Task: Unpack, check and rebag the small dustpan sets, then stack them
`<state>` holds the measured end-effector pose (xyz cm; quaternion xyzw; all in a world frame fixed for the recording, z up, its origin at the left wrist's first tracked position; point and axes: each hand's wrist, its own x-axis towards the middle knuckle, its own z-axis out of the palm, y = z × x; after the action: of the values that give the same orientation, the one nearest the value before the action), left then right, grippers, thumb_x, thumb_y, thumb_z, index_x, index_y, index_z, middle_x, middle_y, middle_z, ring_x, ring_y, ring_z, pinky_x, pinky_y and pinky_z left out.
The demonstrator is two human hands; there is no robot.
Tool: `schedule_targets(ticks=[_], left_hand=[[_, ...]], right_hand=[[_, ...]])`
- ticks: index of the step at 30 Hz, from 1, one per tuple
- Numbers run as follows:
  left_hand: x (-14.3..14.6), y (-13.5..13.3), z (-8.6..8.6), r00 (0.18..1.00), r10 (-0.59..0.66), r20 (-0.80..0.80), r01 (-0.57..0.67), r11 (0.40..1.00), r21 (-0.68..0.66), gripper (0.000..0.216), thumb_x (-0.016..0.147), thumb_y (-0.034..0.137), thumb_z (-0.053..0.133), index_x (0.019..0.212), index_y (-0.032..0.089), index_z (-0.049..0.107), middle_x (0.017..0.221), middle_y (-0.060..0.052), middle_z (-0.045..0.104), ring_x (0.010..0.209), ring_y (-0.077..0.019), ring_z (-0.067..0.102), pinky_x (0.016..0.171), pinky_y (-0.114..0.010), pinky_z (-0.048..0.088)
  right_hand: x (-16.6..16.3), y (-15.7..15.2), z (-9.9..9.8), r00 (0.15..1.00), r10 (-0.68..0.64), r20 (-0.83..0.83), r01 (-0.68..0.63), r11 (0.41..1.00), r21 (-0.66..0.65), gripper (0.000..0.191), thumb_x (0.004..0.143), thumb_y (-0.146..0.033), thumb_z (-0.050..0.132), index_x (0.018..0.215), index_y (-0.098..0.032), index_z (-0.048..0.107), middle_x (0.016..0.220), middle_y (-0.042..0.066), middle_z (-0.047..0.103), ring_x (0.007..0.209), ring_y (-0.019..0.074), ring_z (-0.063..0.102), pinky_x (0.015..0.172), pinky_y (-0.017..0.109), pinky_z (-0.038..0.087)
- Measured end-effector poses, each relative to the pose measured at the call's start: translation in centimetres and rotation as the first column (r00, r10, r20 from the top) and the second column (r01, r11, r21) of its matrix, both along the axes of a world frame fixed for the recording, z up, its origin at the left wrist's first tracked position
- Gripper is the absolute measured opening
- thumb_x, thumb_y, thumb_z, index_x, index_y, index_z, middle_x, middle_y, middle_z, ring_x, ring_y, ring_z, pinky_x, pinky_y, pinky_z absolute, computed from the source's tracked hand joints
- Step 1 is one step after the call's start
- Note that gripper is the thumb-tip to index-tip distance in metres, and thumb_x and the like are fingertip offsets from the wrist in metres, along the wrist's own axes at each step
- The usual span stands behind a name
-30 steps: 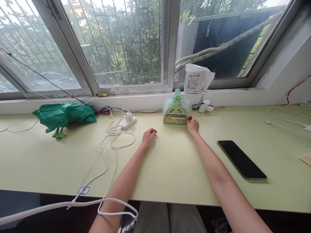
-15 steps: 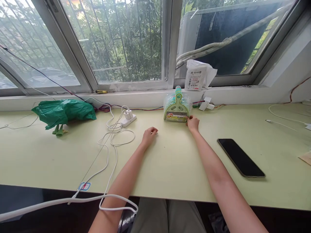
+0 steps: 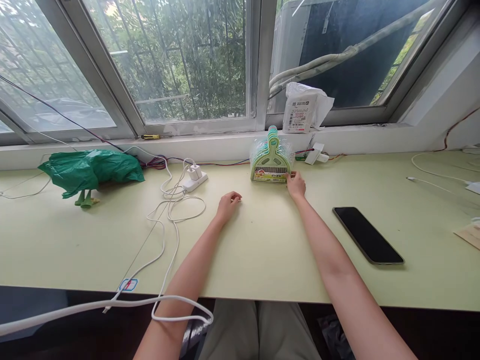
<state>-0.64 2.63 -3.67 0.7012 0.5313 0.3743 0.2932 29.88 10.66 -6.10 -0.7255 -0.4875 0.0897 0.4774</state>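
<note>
Clock centred on the stack, 12 toward the window. Stack of green and turquoise plastic dustpan-and-brush sets in clear wrap [image 3: 270,159]: upright at the back of the pale yellow-green desk [image 3: 262,250], by the white sill, handles up, printed label facing the person. Right hand [image 3: 296,185] at 4-5 o'clock, fingers on its lower right corner. Contact yes; can't tell whether that's a firm pinch or just a touch. Left hand [image 3: 228,206] at 7-8 o'clock, resting on the desk well apart from the stack: released, fingers loosely curled, not clenched.

Around it: white power strip with plug [image 3: 195,181] near 9, left hand between 7 and 8 is its neighbour, white cable looped beside it. Crumpled dark-green plastic bag [image 3: 93,170] further out at 9. Black flat smartphone [image 3: 369,235] at 4, screen up, right of the right forearm. White printed packet in translucent plastic [image 3: 300,112] at 1, on the sill.
</note>
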Motion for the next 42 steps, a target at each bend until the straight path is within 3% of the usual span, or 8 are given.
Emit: schedule_targets(ticks=[4,9,19,24,28,32,39,42], left_hand=[[0.0,-0.1,0.1,1.000,-0.012,-0.027,0.013,1.000,0.007,0.021,0.086,0.022,0.045,0.088,0.020,0.066,0.096,-0.004,0.070,0.087,-0.0154,0.064,0.083,-0.029,0.048],[0.0,0.0,-0.1,0.996,-0.023,-0.083,0.026,0.999,0.042,0.022,0.086,0.021,0.044,0.088,0.021,0.066,0.096,-0.003,0.071,0.087,-0.0161,0.062,0.084,-0.030,0.047],[0.1,0.2,-0.3,0.997,-0.055,-0.044,0.057,0.998,0.038,0.023,0.085,0.023,0.043,0.087,0.020,0.066,0.096,-0.004,0.070,0.086,-0.0161,0.061,0.084,-0.030,0.048],[0.1,0.2,-0.2,0.997,-0.057,-0.049,0.059,0.998,0.023,0.023,0.085,0.023,0.044,0.087,0.020,0.066,0.098,-0.004,0.070,0.087,-0.0163,0.062,0.085,-0.030,0.048],[0.1,0.3,-0.4,0.996,-0.067,-0.052,0.068,0.997,0.026,0.023,0.085,0.024,0.044,0.087,0.021,0.066,0.098,-0.004,0.070,0.086,-0.0164,0.061,0.084,-0.030,0.048],[0.1,0.4,-0.5,0.995,-0.070,-0.068,0.072,0.997,0.029,0.022,0.085,0.024,0.044,0.087,0.021,0.066,0.097,-0.004,0.069,0.086,-0.0163,0.061,0.084,-0.030,0.048],[0.1,0.7,-0.8,0.996,-0.082,-0.047,0.083,0.996,0.030,0.022,0.085,0.022,0.045,0.087,0.021,0.067,0.094,-0.003,0.069,0.084,-0.0157,0.061,0.083,-0.029,0.048],[0.2,0.7,-0.7,0.995,-0.088,-0.037,0.089,0.996,0.019,0.021,0.085,0.021,0.046,0.087,0.020,0.066,0.095,-0.004,0.068,0.083,-0.0155,0.060,0.084,-0.030,0.047]], right_hand=[[0.8,0.0,-0.5,0.975,-0.103,-0.199,0.124,0.987,0.098,0.028,0.092,-0.040,0.039,0.102,-0.018,0.055,0.108,0.011,0.066,0.069,0.0171,0.066,0.064,0.030,0.048],[1.7,-0.1,-0.6,0.854,-0.111,-0.509,0.208,0.968,0.138,0.026,0.088,-0.025,0.031,0.100,-0.020,0.053,0.101,0.007,0.065,0.054,0.0112,0.065,0.045,0.023,0.047],[1.7,-0.3,-0.4,0.825,-0.087,-0.559,0.189,0.974,0.127,0.026,0.074,-0.007,0.035,0.081,-0.018,0.057,0.087,0.005,0.067,0.050,0.0101,0.062,0.052,0.024,0.052],[1.5,-0.2,-0.4,0.867,-0.069,-0.493,0.139,0.985,0.106,0.025,0.079,-0.011,0.037,0.088,-0.018,0.059,0.094,0.006,0.068,0.052,0.0110,0.061,0.052,0.025,0.048],[1.1,-0.3,-0.2,0.943,-0.115,-0.314,0.142,0.988,0.066,0.018,0.085,-0.029,0.046,0.093,-0.019,0.059,0.099,0.007,0.069,0.073,0.0165,0.064,0.067,0.028,0.047],[0.6,-0.7,0.0,0.983,-0.040,-0.177,0.050,0.998,0.050,0.029,0.083,-0.045,0.056,0.096,-0.020,0.059,0.103,0.009,0.070,0.085,0.0205,0.062,0.073,0.030,0.044],[0.1,-1.3,0.4,0.999,-0.024,-0.027,0.022,0.997,-0.069,0.017,0.083,-0.031,0.057,0.096,-0.020,0.060,0.104,0.009,0.071,0.089,0.0232,0.063,0.079,0.034,0.043],[-0.3,-1.8,0.5,1.000,0.020,-0.003,-0.020,0.998,-0.064,0.021,0.084,-0.027,0.055,0.102,-0.020,0.061,0.105,0.009,0.071,0.088,0.0240,0.064,0.078,0.034,0.044]])
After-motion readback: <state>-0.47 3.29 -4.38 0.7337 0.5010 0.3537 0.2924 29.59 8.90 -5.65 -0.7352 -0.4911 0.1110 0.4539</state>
